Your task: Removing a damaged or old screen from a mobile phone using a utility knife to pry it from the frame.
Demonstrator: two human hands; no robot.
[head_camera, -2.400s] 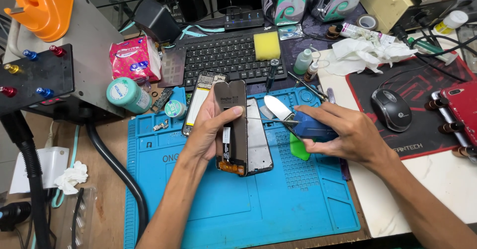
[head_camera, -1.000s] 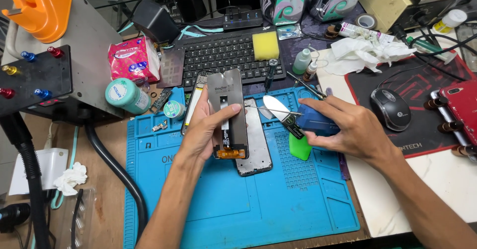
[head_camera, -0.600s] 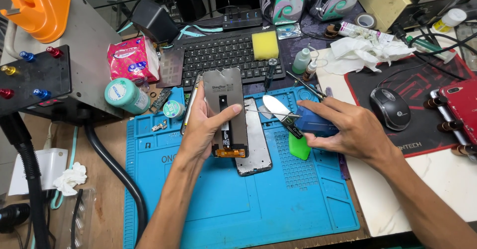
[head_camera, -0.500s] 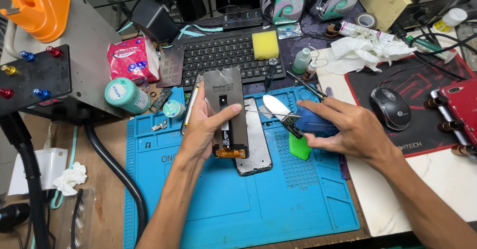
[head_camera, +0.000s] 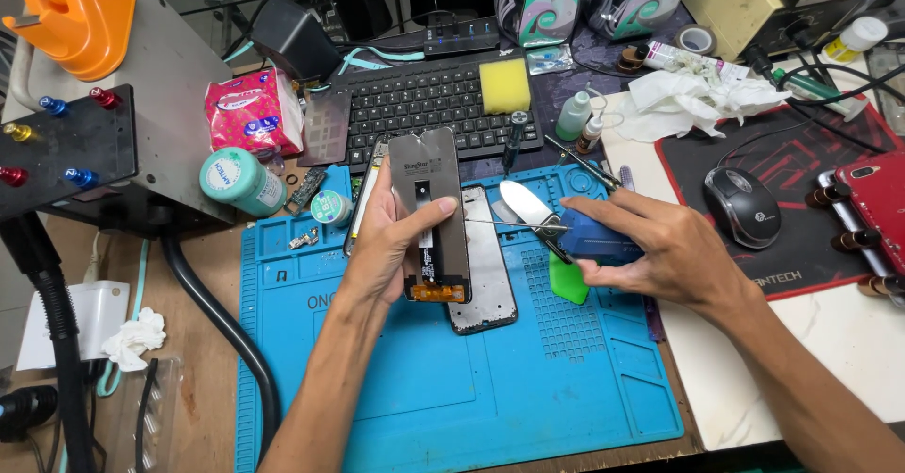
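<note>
My left hand [head_camera: 391,237] holds a phone display panel [head_camera: 431,211] upright by its edges, grey back side up, an orange flex strip at its lower end. Under it a phone frame [head_camera: 488,270] lies flat on the blue repair mat [head_camera: 452,379]. My right hand [head_camera: 650,251] grips a blue-handled tool [head_camera: 589,239] whose thin metal tip [head_camera: 500,222] points left and nearly touches the panel's right edge. A silver spudger blade [head_camera: 526,205] and a green pick [head_camera: 568,280] lie just beside that hand.
A black keyboard [head_camera: 429,105] with a yellow sponge [head_camera: 505,84] sits behind the mat. A teal jar [head_camera: 241,181], pink packet [head_camera: 253,113], small bottles [head_camera: 573,116], a mouse [head_camera: 742,206] on a black pad and a red phone [head_camera: 877,204] surround it. A black hose [head_camera: 222,322] runs along the mat's left edge.
My left hand has lifted the display panel off the phone frame and turned its grey back toward me. My right hand with the blue tool has barely moved.
</note>
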